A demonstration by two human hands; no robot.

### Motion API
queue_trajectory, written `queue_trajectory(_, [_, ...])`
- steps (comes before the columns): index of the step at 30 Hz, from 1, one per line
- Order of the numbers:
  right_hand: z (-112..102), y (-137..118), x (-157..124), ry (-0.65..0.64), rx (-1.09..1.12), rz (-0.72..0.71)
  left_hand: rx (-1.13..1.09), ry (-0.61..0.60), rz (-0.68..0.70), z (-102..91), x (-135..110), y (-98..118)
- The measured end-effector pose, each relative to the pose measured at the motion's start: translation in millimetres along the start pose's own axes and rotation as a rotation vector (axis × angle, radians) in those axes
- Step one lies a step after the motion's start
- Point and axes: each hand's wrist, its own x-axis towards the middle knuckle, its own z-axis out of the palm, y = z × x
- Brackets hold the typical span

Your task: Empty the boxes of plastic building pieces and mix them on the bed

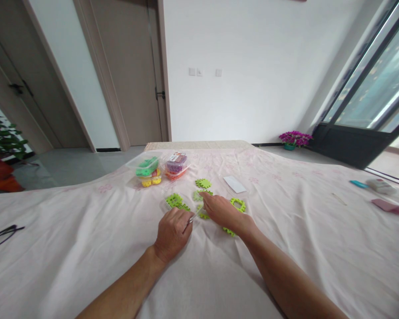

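Tablecloth, left hand pinching clear plastic, right hand by green pieces, grip unclear

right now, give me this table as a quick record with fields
left hand: beside a clear tray of green pieces; grip unclear
right hand: among toothed green discs; grip unclear
between hands: translucent item, too small to identify
behind: clear boxes in two stacks, green over yellow, purple over orange
beyond right hand: white card
far left: black glasses
surface: pale cloth
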Motion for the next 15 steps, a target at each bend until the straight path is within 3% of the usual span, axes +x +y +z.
queue_trajectory(15, [-0.6, -0.4, 1.6, -0.002, 0.022, -0.007, -0.007, 0.007, 0.004, 0.2, 0.1, 0.1])
